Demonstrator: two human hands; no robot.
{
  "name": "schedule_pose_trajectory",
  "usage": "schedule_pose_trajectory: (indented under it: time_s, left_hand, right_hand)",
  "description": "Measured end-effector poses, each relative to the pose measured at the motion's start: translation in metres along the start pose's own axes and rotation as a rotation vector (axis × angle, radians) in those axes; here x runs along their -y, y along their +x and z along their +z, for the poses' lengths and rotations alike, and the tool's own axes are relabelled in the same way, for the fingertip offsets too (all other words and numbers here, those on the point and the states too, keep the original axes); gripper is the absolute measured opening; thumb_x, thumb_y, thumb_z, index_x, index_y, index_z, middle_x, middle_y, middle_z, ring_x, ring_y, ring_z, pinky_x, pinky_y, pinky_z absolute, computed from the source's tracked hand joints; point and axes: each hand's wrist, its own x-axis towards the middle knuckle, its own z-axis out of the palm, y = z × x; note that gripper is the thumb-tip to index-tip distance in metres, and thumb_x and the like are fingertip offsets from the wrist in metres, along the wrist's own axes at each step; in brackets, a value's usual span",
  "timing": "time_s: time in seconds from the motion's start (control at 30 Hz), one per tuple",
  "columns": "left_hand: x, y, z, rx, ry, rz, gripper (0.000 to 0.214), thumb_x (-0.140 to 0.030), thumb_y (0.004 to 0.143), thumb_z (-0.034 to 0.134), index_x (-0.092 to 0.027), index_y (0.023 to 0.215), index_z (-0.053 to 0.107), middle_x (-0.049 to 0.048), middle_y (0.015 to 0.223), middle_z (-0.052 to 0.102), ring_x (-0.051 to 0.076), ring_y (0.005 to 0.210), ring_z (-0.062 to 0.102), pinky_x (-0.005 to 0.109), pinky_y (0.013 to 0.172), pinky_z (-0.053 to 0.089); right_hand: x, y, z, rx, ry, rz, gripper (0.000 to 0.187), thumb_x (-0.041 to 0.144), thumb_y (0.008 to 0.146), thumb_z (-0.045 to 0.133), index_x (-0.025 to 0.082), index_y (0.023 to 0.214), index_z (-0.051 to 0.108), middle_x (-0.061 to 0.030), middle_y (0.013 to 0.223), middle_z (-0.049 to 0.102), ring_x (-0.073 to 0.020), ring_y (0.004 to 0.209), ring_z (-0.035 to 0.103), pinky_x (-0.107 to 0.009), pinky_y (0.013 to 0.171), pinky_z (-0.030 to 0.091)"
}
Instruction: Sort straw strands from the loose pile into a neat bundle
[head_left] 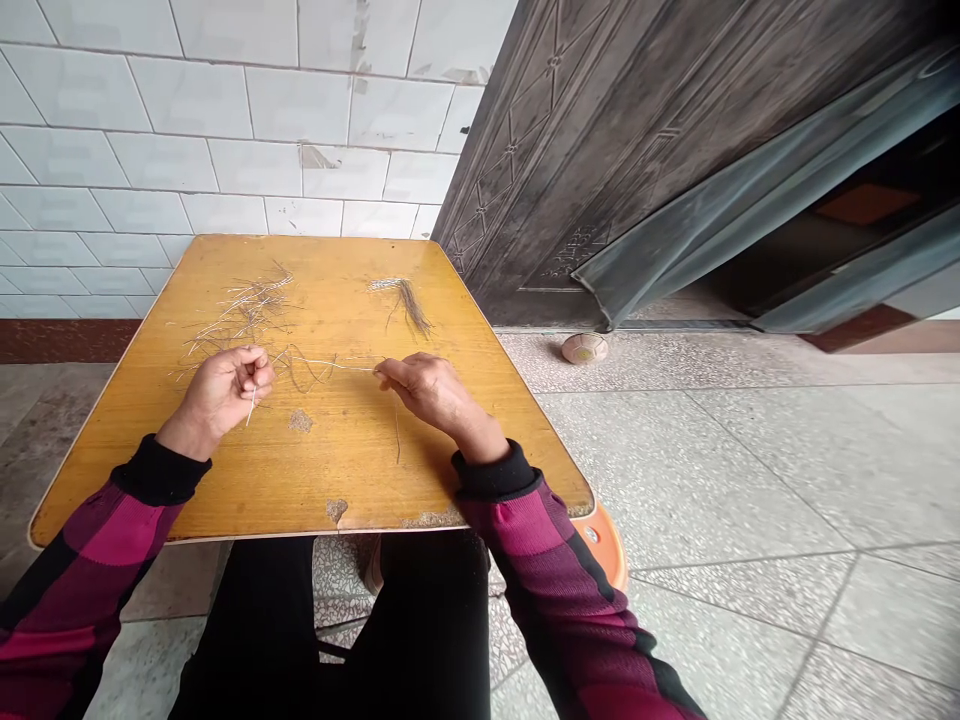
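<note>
Yellow table [360, 450] is standing against white tiled wall [180, 110]. Right hand [420, 385] is pinching thin wire [352, 366] mid-table; left hand [225, 390], curled tight, is holding pale strand [251, 408]. Wire's probably feeling light, springy, easily bent; pinching near ends seems best.

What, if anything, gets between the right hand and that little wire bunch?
Nothing visible: just a narrow strip of tabletop lies between the right hand and the little wire bunch beyond it.
</note>
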Motion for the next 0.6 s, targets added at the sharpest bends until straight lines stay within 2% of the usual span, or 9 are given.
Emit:
schedule_pose_trajectory:
  time_s: [0.1, 0.17, 0.23, 0.3, 0.37, 0.43, 0.5, 0.6]
  left_hand:
    - [-0.012, 0.003, -0.013, 0.011, -0.067, 0.100, 0.021, -0.013, 0.076, 0.053, -0.014, 0.055, 0.050, -0.0030, 0.046, 0.042, 0.003, 0.037, 0.034, 0.014, 0.038, 0.026]
    - [-0.014, 0.004, -0.019, 0.056, -0.061, 0.110, 0.020, -0.014, 0.075, 0.054, -0.013, 0.055, 0.052, -0.0031, 0.046, 0.043, 0.002, 0.037, 0.033, 0.014, 0.038, 0.026]
    - [-0.009, 0.006, -0.018, 0.128, 0.001, 0.025, 0.020, -0.016, 0.072, 0.058, -0.013, 0.054, 0.051, -0.0033, 0.045, 0.042, 0.002, 0.036, 0.032, 0.015, 0.038, 0.025]
    - [0.002, 0.007, -0.012, 0.208, 0.079, -0.078, 0.023, -0.018, 0.068, 0.063, -0.013, 0.051, 0.050, -0.0026, 0.044, 0.043, 0.002, 0.036, 0.031, 0.016, 0.038, 0.024]
    - [0.014, 0.006, -0.004, 0.285, 0.141, -0.144, 0.027, -0.022, 0.067, 0.068, -0.013, 0.050, 0.049, -0.0015, 0.045, 0.045, 0.002, 0.036, 0.031, 0.016, 0.039, 0.023]
    - [0.024, 0.004, 0.005, 0.341, 0.226, -0.185, 0.028, -0.027, 0.067, 0.070, -0.013, 0.052, 0.052, -0.0008, 0.045, 0.047, 0.002, 0.036, 0.031, 0.017, 0.039, 0.019]
    - [0.031, 0.003, 0.010, 0.383, 0.326, -0.209, 0.029, -0.033, 0.069, 0.071, -0.012, 0.056, 0.056, -0.0008, 0.045, 0.047, 0.002, 0.037, 0.029, 0.018, 0.039, 0.017]
    - [0.036, 0.002, 0.014, 0.434, 0.454, -0.221, 0.030, -0.039, 0.074, 0.068, -0.011, 0.064, 0.061, -0.0015, 0.047, 0.049, 0.003, 0.039, 0.026, 0.019, 0.041, 0.017]
  right_hand:
    - [-0.006, -0.003, -0.007, -0.009, 0.051, 0.082, 0.021, 0.020, 0.093, 0.048, 0.019, 0.089, 0.068, -0.0026, 0.072, 0.071, -0.0143, 0.064, 0.061, -0.027, 0.065, 0.040]
    - [-0.006, -0.003, -0.010, -0.088, 0.143, 0.136, 0.024, 0.027, 0.095, 0.047, 0.019, 0.091, 0.069, -0.0033, 0.073, 0.071, -0.0154, 0.067, 0.063, -0.028, 0.067, 0.042]
    - [-0.002, -0.001, -0.010, -0.182, 0.317, 0.173, 0.030, 0.037, 0.096, 0.046, 0.019, 0.092, 0.069, -0.0053, 0.079, 0.071, -0.0168, 0.074, 0.065, -0.028, 0.070, 0.044]
    - [0.006, 0.002, -0.007, -0.219, 0.542, 0.208, 0.035, 0.046, 0.093, 0.048, 0.018, 0.091, 0.070, -0.0068, 0.085, 0.070, -0.0164, 0.075, 0.063, -0.028, 0.067, 0.046]
    - [0.018, 0.005, -0.002, -0.162, 0.765, 0.249, 0.038, 0.052, 0.089, 0.053, 0.018, 0.089, 0.070, -0.0061, 0.084, 0.067, -0.0130, 0.065, 0.058, -0.026, 0.057, 0.044]
    - [0.031, 0.008, 0.004, -0.044, 0.956, 0.283, 0.040, 0.054, 0.086, 0.056, 0.017, 0.087, 0.069, -0.0039, 0.078, 0.066, -0.0083, 0.053, 0.050, -0.023, 0.048, 0.039]
    - [0.044, 0.010, 0.010, 0.081, 1.108, 0.302, 0.038, 0.053, 0.084, 0.058, 0.016, 0.084, 0.068, -0.0018, 0.074, 0.065, -0.0050, 0.047, 0.043, -0.020, 0.041, 0.034]
    - [0.057, 0.012, 0.017, 0.215, 1.273, 0.330, 0.033, 0.049, 0.081, 0.065, 0.016, 0.078, 0.065, 0.0012, 0.069, 0.064, -0.0028, 0.042, 0.041, -0.016, 0.036, 0.030]
